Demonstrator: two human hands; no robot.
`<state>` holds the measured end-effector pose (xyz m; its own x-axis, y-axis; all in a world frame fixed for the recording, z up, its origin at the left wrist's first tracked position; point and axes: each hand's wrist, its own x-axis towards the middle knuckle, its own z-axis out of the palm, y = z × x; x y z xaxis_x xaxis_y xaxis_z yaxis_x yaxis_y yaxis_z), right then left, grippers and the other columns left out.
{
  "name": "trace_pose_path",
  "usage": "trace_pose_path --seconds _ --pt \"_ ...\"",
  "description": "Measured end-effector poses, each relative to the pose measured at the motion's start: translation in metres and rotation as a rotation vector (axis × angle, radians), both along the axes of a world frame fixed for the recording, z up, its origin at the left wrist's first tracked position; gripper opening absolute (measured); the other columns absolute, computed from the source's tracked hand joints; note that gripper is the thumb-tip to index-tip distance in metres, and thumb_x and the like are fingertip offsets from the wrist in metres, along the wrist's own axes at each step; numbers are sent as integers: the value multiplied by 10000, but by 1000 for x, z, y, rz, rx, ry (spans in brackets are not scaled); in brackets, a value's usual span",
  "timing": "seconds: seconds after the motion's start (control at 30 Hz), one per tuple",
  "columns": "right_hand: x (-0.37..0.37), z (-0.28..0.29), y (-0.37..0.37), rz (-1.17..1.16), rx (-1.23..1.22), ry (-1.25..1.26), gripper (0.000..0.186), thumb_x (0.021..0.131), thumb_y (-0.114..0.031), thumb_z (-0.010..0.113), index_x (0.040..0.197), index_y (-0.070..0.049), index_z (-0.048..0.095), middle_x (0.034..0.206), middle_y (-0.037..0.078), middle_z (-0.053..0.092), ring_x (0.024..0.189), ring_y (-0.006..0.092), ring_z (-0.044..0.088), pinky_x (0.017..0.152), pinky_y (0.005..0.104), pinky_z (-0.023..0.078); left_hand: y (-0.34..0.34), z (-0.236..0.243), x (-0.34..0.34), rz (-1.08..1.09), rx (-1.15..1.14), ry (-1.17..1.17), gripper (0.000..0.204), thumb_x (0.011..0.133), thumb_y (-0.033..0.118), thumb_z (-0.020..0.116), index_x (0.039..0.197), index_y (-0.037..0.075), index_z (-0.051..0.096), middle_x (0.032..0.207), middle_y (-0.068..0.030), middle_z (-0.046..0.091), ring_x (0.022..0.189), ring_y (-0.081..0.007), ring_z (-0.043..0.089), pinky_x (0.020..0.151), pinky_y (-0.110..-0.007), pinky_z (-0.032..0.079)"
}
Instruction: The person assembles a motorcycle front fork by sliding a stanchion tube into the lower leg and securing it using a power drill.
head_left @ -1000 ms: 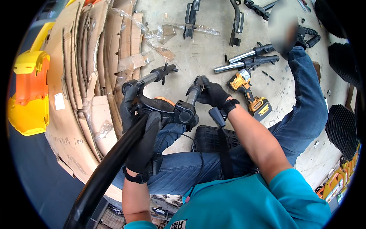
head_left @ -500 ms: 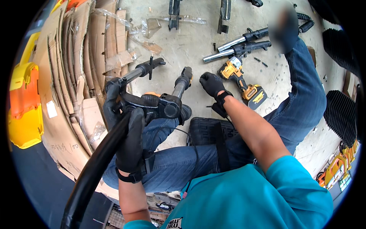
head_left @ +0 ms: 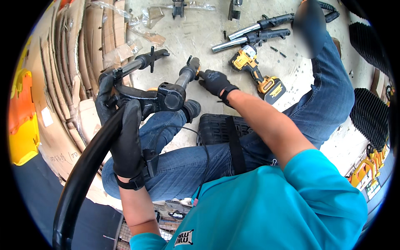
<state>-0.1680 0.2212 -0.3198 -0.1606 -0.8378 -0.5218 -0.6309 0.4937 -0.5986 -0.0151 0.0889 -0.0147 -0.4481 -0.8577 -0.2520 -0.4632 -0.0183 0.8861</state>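
A black front fork [head_left: 171,95] with two silver-and-black legs lies across my left side, its long black tube [head_left: 81,175] running down to the lower left. My gloved left hand [head_left: 128,143] is closed around the fork where the tube meets the crown. My gloved right hand [head_left: 215,82] has its fingers curled together beside the far end of the right fork leg [head_left: 187,74]. Its fingertips are at or very near that leg, and whatever they pinch is hidden. A yellow-and-black cordless impact driver [head_left: 255,71] lies on the floor right of this hand.
Two loose fork legs [head_left: 250,38] lie beyond the driver, with small black bolts [head_left: 278,52] nearby. Stacked flattened cardboard [head_left: 56,83] fills the left side. A black case [head_left: 218,129] sits between my legs. Black ribbed parts [head_left: 368,116] stand at the right.
My right hand has moved left, closer to the end of the right fork leg. My left hand still grips the fork. The whole view has shifted somewhat.
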Motion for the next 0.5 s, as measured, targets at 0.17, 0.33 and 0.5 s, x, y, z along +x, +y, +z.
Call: trace_pose_path --seconds 0.17,0.33,0.5 --pt "17 4 -11 59 15 72 260 905 -230 555 1146 -161 627 1041 148 658 946 329 669 767 462 547 1 10 -9 4 63 -57 512 933 39 530 1425 -3 398 1262 -125 534 1134 -179 540 1003 -339 438" --pt "-4 -18 15 29 -164 75 243 901 -135 469 1076 -139 637 976 163 668 907 330 679 748 453 549 -5 -1 -9 -42 -34 19 569 899 -11 546 1441 -3 370 1377 -119 469 1150 -170 536 962 -289 453" --pt "-84 -6 42 289 174 128 270 923 -310 553 997 -79 672 940 164 690 914 373 657 795 465 517 -3 -6 13 -63 -101 -70 424 918 -3 571 1334 -42 500 1252 -128 576 1092 -196 591 940 -317 476"
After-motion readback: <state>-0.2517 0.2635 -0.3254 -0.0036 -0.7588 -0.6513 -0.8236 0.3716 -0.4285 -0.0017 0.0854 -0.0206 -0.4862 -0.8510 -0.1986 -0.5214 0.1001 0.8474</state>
